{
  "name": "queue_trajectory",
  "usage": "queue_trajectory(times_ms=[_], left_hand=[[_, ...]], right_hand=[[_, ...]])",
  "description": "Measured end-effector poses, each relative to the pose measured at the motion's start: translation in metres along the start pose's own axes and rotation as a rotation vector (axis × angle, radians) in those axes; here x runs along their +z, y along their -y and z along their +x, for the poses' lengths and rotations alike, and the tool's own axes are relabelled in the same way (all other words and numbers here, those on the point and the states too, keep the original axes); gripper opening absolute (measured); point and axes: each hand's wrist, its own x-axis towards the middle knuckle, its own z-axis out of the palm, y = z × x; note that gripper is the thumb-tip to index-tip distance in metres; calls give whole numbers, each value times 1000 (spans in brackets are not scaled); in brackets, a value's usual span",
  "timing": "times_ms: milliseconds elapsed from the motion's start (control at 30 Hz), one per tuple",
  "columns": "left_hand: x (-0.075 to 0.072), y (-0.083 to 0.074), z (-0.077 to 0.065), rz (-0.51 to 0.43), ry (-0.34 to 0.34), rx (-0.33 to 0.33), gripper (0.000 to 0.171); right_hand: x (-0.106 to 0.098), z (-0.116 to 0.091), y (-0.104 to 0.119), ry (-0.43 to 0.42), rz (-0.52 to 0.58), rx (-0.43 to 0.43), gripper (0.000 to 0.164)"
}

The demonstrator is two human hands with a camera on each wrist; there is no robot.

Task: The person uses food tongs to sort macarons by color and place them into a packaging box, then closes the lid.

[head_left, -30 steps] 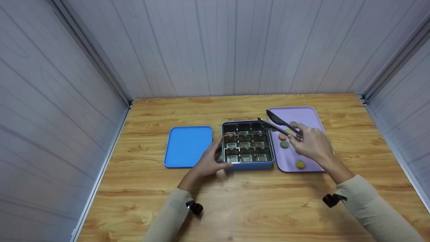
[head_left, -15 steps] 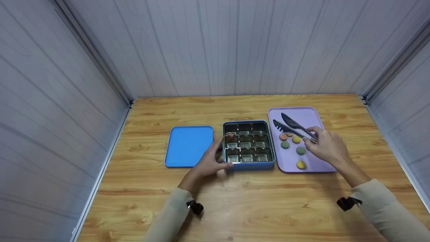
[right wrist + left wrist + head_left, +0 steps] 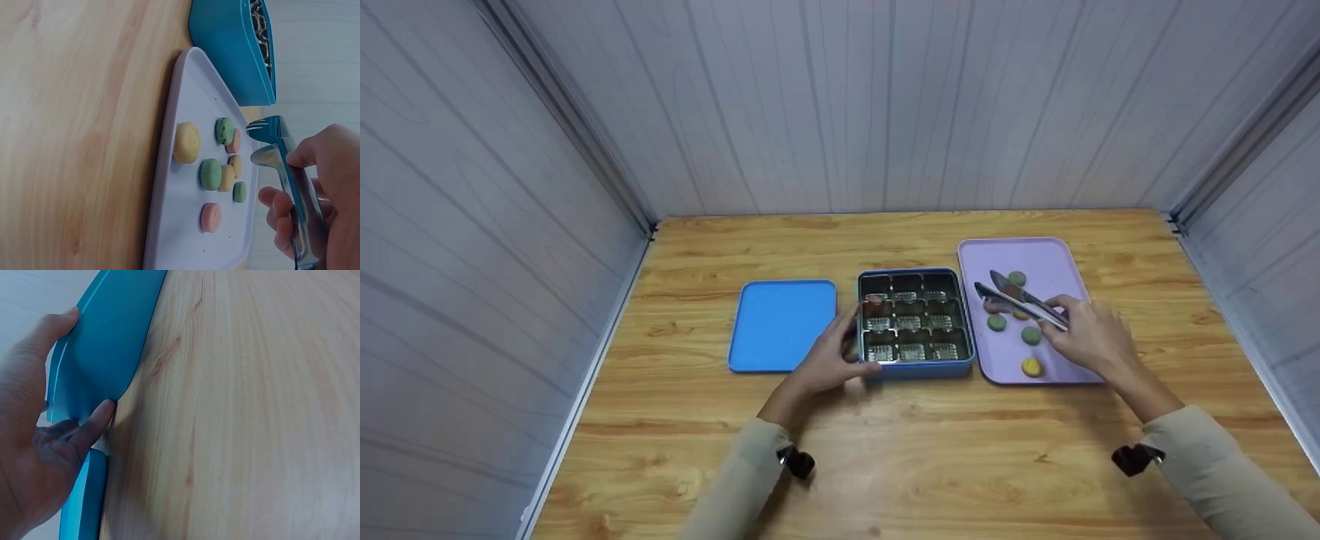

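Note:
My right hand (image 3: 1087,334) grips metal serving tongs (image 3: 1024,301), one arm ending in a fork shape and the other in a spoon shape. Their tips stand apart above the lilac tray (image 3: 990,367), overlapping an orange macaron in the head view. Several macarons lie there, among them a green macaron (image 3: 997,322), a yellow macaron (image 3: 1032,367) and a pink macaron (image 3: 211,217). My left hand (image 3: 829,360) rests against the front-left corner of a blue box (image 3: 922,371), thumb along its front. A reddish macaron (image 3: 874,300) shows at the left inside its divided plastic insert (image 3: 909,324).
A flat blue lid (image 3: 781,326) lies left of the box, partly behind my left hand. The tray stands just right of the box on the wooden table (image 3: 930,465). Pale panels (image 3: 840,105) close off the back and both sides.
My right hand has drawn the tongs from the box's right edge to the right over the tray, then a little nearer, with their arms closer together. The left hand stays at the box.

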Motion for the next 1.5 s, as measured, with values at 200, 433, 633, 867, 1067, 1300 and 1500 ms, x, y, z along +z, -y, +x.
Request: queue_trajectory(times_ms=[200, 433, 633, 867, 1067, 1300, 1500], left_hand=[[0, 0, 0, -7, -5, 0, 124], [0, 1, 0, -4, -9, 21, 125], [1, 7, 0, -3, -15, 81, 125], [0, 3, -1, 0, -13, 28, 124], [0, -1, -2, 5, -9, 0, 123], [0, -1, -1, 7, -6, -4, 123], [1, 3, -1, 5, -18, 49, 123]], right_hand=[[3, -1, -3, 71, 13, 46, 40], [3, 3, -4, 102, 17, 58, 40], [1, 5, -3, 116, 16, 49, 41], [-1, 10, -2, 162, 16, 73, 41], [0, 10, -4, 181, -7, 75, 40], [1, 9, -8, 146, -8, 52, 33], [2, 8, -11, 123, -11, 36, 31]])
